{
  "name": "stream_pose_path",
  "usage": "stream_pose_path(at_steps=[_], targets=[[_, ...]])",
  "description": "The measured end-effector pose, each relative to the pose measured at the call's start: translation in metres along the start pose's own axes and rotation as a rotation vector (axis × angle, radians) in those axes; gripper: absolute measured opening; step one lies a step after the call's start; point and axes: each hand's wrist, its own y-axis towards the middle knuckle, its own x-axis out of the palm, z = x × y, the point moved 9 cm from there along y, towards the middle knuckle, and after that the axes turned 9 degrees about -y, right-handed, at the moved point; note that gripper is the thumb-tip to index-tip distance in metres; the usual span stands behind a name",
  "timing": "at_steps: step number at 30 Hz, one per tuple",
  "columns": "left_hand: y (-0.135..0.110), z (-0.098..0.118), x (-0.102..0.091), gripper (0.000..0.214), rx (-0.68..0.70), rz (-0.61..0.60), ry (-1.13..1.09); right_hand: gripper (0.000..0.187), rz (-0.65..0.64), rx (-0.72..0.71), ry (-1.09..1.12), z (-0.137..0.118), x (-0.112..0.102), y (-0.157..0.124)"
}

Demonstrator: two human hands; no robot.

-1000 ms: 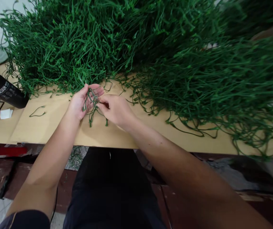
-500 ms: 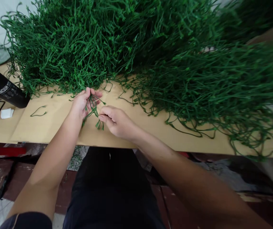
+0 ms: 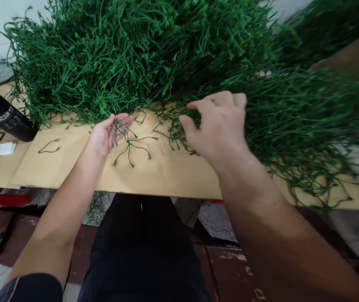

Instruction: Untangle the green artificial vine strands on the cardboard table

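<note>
My left hand (image 3: 101,137) is turned palm up at the front of the big green heap. Several thin artificial grass stems (image 3: 130,145) lie across its palm and hang past the fingers towards the board, held loosely near the thumb. My right hand (image 3: 220,126) hovers at the left side of the right-hand grass pile (image 3: 280,121). Its thumb stands apart from the curled fingers, with nothing visible between them. The large heap of green artificial grass (image 3: 104,63) rises behind both hands.
Under the hands is a tan cardboard-covered tabletop (image 3: 173,178). A black vacuum bottle (image 3: 8,115) lies tilted at the left, near a small white paper (image 3: 6,148). One loose stem (image 3: 49,147) rests on the board. Another person's arm (image 3: 352,54) reaches in at the upper right.
My right hand has let go of the stems by my left hand and moved right and away to the other pile, opening. My left hand stays put, its stems now spread out.
</note>
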Motion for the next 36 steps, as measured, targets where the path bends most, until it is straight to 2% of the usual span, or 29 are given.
stream_pose_path(at_steps=[2,4,6,8,10,12,15,22,27,28,30,32,33,34,36], targets=[[0.002,-0.003,0.003,0.034,-0.015,-0.015,0.009,0.023,-0.036,-0.079,0.101,-0.026,0.011,0.000],[0.002,-0.005,0.005,0.034,-0.021,-0.019,0.018,0.024,-0.193,-0.149,0.212,-0.058,0.033,0.000],[0.003,-0.005,0.006,0.034,-0.021,-0.012,0.025,0.024,-0.394,-0.150,0.306,-0.082,0.058,-0.002],[0.003,-0.006,0.004,0.033,-0.020,0.004,0.028,0.022,-0.507,-0.103,0.377,-0.092,0.074,-0.002],[0.003,-0.007,0.002,0.032,-0.021,0.018,0.025,0.019,-0.505,-0.072,0.441,-0.092,0.078,0.000],[0.005,-0.008,0.001,0.030,-0.022,0.020,0.017,0.019,-0.490,-0.087,0.508,-0.090,0.078,0.000],[0.006,-0.007,0.001,0.026,-0.006,0.026,0.016,0.021,-0.536,-0.122,0.576,-0.091,0.077,-0.007],[0.000,-0.006,0.002,0.030,0.068,0.093,0.113,0.024,-0.589,-0.257,0.641,-0.113,0.066,-0.021],[0.003,-0.010,0.002,0.028,0.039,0.134,0.142,0.024,-0.611,-0.299,0.724,-0.110,0.057,-0.035],[0.005,-0.006,-0.004,0.029,0.056,0.171,0.106,0.023,-0.644,-0.352,0.738,-0.117,0.051,-0.044],[0.008,0.006,-0.020,0.031,0.119,0.271,-0.001,0.024,-0.738,-0.546,0.746,-0.138,0.034,-0.068],[0.009,0.016,-0.031,0.032,0.154,0.311,-0.058,0.025,-0.783,-0.716,0.725,-0.153,0.015,-0.087],[0.009,0.018,-0.032,0.031,0.147,0.287,-0.049,0.025,-0.753,-0.722,0.705,-0.152,0.009,-0.087],[0.009,0.018,-0.031,0.030,0.134,0.248,-0.028,0.025,-0.701,-0.667,0.680,-0.145,0.005,-0.079],[0.006,0.015,-0.024,0.028,0.097,0.159,0.011,0.023,-0.572,-0.443,0.577,-0.110,0.004,-0.052]])
